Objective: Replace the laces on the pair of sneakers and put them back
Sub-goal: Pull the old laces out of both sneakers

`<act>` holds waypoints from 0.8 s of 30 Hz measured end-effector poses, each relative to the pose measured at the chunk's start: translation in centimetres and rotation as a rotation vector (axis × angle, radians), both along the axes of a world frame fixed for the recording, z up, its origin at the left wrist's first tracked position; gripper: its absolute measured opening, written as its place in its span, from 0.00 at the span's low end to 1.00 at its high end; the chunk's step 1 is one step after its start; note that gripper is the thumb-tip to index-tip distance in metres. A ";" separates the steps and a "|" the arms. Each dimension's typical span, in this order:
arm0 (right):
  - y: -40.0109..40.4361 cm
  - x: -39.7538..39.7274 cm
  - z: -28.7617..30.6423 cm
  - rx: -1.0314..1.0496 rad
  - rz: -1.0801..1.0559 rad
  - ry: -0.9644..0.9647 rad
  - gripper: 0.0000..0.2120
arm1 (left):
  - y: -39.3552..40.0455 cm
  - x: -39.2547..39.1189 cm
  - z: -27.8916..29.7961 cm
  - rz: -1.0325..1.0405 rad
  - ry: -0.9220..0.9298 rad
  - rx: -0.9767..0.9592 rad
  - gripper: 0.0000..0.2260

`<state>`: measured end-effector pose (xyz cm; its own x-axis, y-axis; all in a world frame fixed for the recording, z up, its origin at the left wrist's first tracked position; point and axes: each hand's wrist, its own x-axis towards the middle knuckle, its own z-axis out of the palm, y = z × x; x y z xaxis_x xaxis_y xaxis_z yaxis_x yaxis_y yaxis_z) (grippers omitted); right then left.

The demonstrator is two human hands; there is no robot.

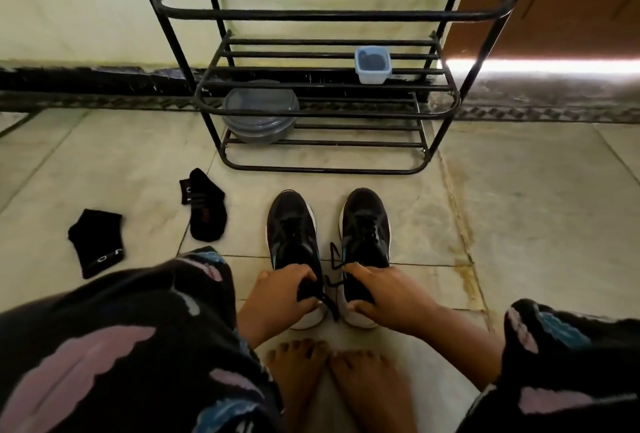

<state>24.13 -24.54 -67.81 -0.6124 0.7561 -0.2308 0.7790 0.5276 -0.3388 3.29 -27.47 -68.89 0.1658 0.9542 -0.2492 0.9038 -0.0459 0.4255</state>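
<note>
Two black sneakers with white soles stand side by side on the tiled floor, toes pointing toward the rack. My left hand [280,297] grips the heel collar of the left sneaker [292,235]. My right hand [381,297] grips the heel collar of the right sneaker [365,228], thumb at the back of the heel. Both shoes carry black laces; loose lace ends [332,280] trail on the floor between the two heels.
A black metal shoe rack [329,93] stands just beyond the sneakers, holding a round grey lidded container [259,117] and a small square tub [373,64]. Two black socks [204,205] [98,242] lie on the floor at left. My bare feet [339,384] are right behind the heels.
</note>
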 end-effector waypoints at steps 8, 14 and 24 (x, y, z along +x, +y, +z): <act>1.1 -1.6 -1.1 -0.073 -0.133 0.028 0.20 | 0.3 0.7 0.5 0.171 -0.282 -0.070 0.04; 1.7 -2.1 0.2 -0.173 -0.245 0.180 0.04 | 1.8 -1.3 3.1 0.276 -0.512 -0.083 0.07; 5.2 1.2 4.1 -0.302 -0.726 1.117 0.25 | 5.8 -5.3 4.5 1.105 -1.445 0.234 0.10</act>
<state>25.35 -19.33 -63.76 -0.0705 0.9934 -0.0910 0.0843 -0.0849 -0.9928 -2.05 -21.62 -64.42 -0.5506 0.7530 -0.3603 -0.4669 0.0801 0.8807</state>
